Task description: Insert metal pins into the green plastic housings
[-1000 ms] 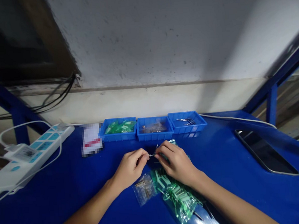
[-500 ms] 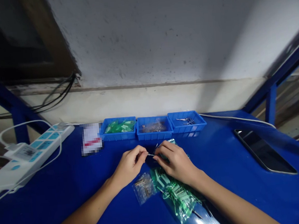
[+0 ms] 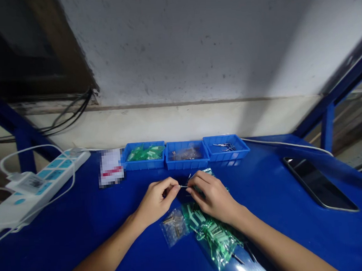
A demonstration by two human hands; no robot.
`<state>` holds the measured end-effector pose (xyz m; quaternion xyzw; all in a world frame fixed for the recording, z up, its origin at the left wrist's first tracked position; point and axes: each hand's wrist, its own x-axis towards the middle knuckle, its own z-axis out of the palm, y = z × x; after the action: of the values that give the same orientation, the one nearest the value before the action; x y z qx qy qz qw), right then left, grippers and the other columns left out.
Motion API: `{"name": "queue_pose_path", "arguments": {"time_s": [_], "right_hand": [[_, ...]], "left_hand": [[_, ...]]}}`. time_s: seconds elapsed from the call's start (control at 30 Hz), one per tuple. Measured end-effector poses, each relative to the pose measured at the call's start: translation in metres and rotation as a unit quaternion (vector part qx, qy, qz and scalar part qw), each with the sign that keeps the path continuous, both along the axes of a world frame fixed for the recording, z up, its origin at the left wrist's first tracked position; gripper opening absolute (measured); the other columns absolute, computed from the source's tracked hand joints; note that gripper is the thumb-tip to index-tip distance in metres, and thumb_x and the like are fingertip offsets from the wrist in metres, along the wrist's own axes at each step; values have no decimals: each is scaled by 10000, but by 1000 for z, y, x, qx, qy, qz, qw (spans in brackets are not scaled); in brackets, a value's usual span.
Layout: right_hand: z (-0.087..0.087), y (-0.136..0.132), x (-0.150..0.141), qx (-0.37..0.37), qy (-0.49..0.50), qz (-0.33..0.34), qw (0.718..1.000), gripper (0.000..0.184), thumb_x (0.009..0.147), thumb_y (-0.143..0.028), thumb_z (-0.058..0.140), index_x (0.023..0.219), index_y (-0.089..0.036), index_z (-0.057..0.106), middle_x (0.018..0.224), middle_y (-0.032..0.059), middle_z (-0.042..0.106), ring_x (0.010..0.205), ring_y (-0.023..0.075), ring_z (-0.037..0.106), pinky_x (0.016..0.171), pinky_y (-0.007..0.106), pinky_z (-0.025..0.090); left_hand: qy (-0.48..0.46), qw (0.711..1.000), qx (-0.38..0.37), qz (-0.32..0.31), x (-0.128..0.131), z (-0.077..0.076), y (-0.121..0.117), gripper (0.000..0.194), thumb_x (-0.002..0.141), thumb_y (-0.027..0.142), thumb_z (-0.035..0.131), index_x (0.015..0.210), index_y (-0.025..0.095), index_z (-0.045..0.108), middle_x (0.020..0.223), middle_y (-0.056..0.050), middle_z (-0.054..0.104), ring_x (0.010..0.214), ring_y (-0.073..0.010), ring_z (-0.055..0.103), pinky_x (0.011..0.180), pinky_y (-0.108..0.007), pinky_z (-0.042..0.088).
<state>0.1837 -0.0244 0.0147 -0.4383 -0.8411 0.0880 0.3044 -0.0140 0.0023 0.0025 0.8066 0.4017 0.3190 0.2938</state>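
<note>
My left hand (image 3: pixel 156 198) and my right hand (image 3: pixel 211 194) meet over the blue table (image 3: pixel 75 231), fingertips pinched on a thin metal pin (image 3: pixel 183 186) held between them. Something small and green shows under my right fingers, too hidden to name. Just below my hands lie a small clear bag of brownish parts (image 3: pixel 175 226) and a larger clear bag of green parts (image 3: pixel 216 235).
Three blue trays stand in a row at the back: green parts (image 3: pixel 143 155), brownish parts (image 3: pixel 186 154), metal pins (image 3: pixel 226 147). A white power strip (image 3: pixel 37 182) lies at left, a dark phone (image 3: pixel 319 183) at right, a white card (image 3: pixel 111 167) beside the trays.
Both hands stay pinched on the pin with only slight finger shifts. The view has drifted a little.
</note>
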Motion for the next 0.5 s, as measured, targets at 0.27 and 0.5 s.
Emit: {"name": "queue_pose_path", "arguments": {"time_s": [0.27, 0.5], "right_hand": [[1, 0, 0, 7, -8, -9, 1000, 212, 935, -258, 404, 857, -165, 577, 825, 63, 560, 754, 164, 530, 672, 290, 420], [0, -1, 0, 15, -1, -6, 1000, 143, 911, -234, 441, 915, -175, 572, 849, 70, 571, 765, 172, 539, 667, 295, 429]], "left_hand": [[-14, 1000, -3, 3, 1, -2, 0, 179, 897, 315, 451, 912, 187, 574, 683, 25, 607, 611, -108, 557, 556, -202, 398], [12, 1000, -2, 0, 0, 1, 0, 261, 924, 294, 384, 737, 175, 521, 607, 40, 541, 562, -95, 524, 565, -210, 380]]}}
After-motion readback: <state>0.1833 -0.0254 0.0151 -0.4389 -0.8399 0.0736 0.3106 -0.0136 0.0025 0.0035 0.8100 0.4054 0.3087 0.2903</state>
